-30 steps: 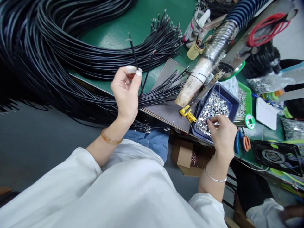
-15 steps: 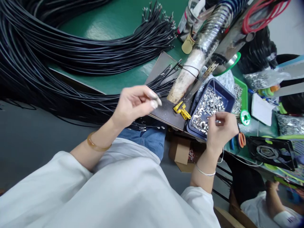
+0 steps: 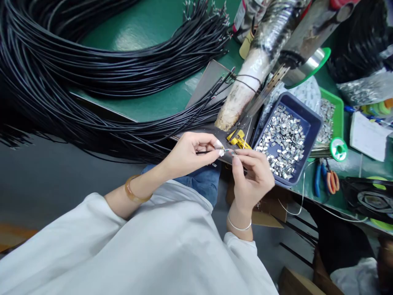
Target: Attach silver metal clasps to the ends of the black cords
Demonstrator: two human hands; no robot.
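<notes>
Fingertips of my left hand [image 3: 196,153] pinch a black cable near its stripped end, where thin coloured wires show. My right hand [image 3: 251,174] is closed at the other side of those wires, its thumb and fingers pressed together; what lies between them is too small to name. The two hands almost touch in front of the table edge. Just beyond them lies a yellow tool [image 3: 239,139], beside the mouth of a wrapped duct [image 3: 230,110]. To the right, a blue tray [image 3: 313,123] holds many small metal pieces [image 3: 284,139].
Bundles of black cables [image 3: 123,73] cover the table's left side. A green tray [image 3: 340,119], a solder spool [image 3: 338,149], blue-handled pliers [image 3: 319,178] and orange-handled scissors [image 3: 332,181] are at the right. Part of another person [image 3: 356,274] shows at the lower right.
My right hand has moved left from over the blue tray to meet my left hand, which has shifted right and slightly down. The view has shifted, with the trays now farther right.
</notes>
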